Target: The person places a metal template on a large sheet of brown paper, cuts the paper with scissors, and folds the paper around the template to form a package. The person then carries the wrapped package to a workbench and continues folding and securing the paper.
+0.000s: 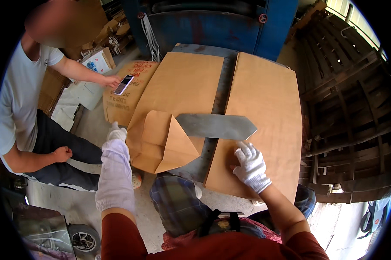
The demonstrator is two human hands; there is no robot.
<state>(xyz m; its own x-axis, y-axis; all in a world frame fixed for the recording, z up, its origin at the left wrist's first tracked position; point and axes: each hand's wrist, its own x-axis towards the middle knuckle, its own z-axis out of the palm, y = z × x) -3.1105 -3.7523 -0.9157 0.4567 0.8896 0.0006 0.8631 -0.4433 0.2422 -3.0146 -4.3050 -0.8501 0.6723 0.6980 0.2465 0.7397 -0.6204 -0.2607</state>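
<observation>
A flat brown paper sack point(184, 82) lies on the left of the table, the near end of its top layer folded out into a pointed, box-like flap point(154, 136). My left hand point(116, 133), in a white glove and long white sleeve cover, is closed at this sack's left edge; its fingertips are partly hidden. Across the gap to a second brown paper sheet or sack point(264, 99) stretches a grey flat plate point(219, 125) with a pointed right end. Just below that tip, my gloved right hand point(251, 167) rests on the right-hand paper, fingers extended and holding nothing.
Across from my left arm stands a person point(24, 104) holding a phone point(123, 85) over a printed brown sack point(130, 93). A blue machine point(204, 32) stands behind the metal table point(221, 84). Wooden pallets point(342, 112) lean at right; a wheel point(84, 238) sits lower left.
</observation>
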